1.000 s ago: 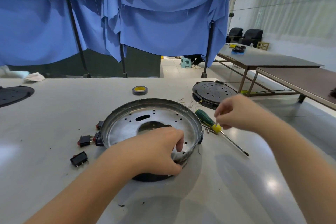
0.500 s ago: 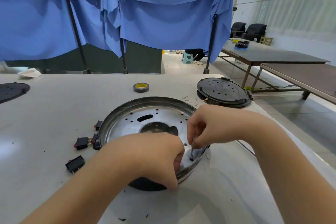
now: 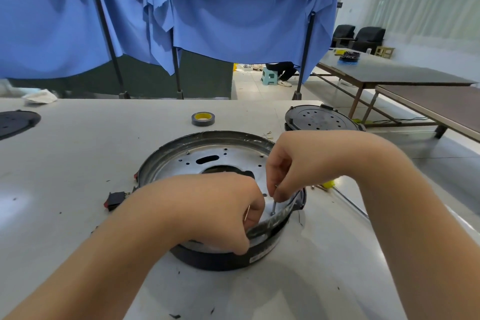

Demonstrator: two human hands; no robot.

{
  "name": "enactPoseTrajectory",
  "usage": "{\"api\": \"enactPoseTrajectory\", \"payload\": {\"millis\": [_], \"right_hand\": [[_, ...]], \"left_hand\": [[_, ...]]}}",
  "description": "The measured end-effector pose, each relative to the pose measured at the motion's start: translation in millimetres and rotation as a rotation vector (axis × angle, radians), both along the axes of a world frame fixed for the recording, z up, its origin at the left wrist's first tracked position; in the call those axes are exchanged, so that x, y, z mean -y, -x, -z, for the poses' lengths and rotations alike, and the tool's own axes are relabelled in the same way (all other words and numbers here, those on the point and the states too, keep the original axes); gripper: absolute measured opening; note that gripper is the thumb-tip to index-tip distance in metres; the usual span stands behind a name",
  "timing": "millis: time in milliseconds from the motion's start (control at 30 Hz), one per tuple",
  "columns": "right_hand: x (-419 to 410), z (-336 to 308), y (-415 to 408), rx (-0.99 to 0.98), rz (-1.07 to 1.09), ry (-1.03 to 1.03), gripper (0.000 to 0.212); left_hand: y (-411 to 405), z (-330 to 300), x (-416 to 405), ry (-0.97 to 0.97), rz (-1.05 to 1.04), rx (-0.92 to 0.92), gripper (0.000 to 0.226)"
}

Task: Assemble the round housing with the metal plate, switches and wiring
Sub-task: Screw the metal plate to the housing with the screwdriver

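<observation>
On the near middle of the white table [image 3: 78, 153], the round housing [image 3: 228, 258] is sitting flat with the perforated metal plate [image 3: 228, 161] lying inside it. At the housing's near right rim, the right hand [image 3: 293, 163] is pinching a small screw [image 3: 273, 206] between thumb and fingertips, holding it upright with its tip touching the plate. Just left of the screw, the left hand [image 3: 207, 210] is curling over the housing's near rim, fingers folded down and gripping the edge. Left of the housing, a black switch [image 3: 114, 200] is lying on the table. Behind the housing, a tape roll [image 3: 202, 119] is resting, and a black perforated disc [image 3: 320, 119] is lying behind it to the right. A yellow-tipped screwdriver [image 3: 337, 192] is showing to the right of the housing, partly hidden by the right forearm.
</observation>
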State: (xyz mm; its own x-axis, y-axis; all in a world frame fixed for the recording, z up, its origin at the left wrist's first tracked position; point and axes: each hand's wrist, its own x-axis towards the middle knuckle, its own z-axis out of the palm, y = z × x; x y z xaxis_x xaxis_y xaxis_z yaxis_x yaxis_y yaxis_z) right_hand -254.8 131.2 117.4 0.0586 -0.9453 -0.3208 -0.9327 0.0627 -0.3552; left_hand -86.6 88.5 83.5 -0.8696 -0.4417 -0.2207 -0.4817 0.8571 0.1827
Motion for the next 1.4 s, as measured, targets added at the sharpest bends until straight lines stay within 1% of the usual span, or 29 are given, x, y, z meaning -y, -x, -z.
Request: {"api": "enactPoseTrajectory", "payload": {"millis": [133, 200, 333, 533, 700, 867, 1000, 1133, 1400], "right_hand": [[-4.1, 0.2, 1.2, -0.014, 0.010, 0.026, 0.009], [-5.3, 0.9, 1.2, -0.034, 0.011, 0.049, 0.007], [-3.3, 2.3, -1.3, -0.027, -0.006, 0.050, 0.004], [-1.8, -1.5, 7.3, 0.053, -0.047, 0.036, 0.007], [0.3, 0.3, 21.6, 0.101, -0.032, 0.037, 0.011], [6.5, 6.9, 18.3, 0.121, -0.022, -0.020, 0.009], [8.7, 9.1, 19.7, 0.118, 0.009, -0.014, 0.009], [9.9, 10.5, 21.1, 0.088, 0.040, 0.037, 0.010], [11.3, 9.6, 18.2, 0.082, 0.047, 0.006, 0.011]], "left_hand": [[-1.9, 4.4, -1.0, 0.060, 0.000, -0.064, 0.018], [-1.3, 4.0, -1.4, 0.081, 0.012, -0.090, 0.022], [-0.8, -0.4, -0.8, 0.090, 0.022, -0.113, 0.022], [0.7, -4.8, 4.3, 0.002, 0.012, -0.166, 0.021], [-0.8, -7.8, 7.0, -0.021, 0.001, -0.233, 0.023], [1.8, -4.3, 3.9, 0.025, 0.000, -0.219, 0.021], [2.7, -5.0, 1.3, 0.030, -0.011, -0.191, 0.020], [0.8, -9.5, 1.1, -0.006, -0.018, -0.214, 0.023], [-1.8, -15.3, 1.1, -0.006, -0.006, -0.275, 0.020]]}}
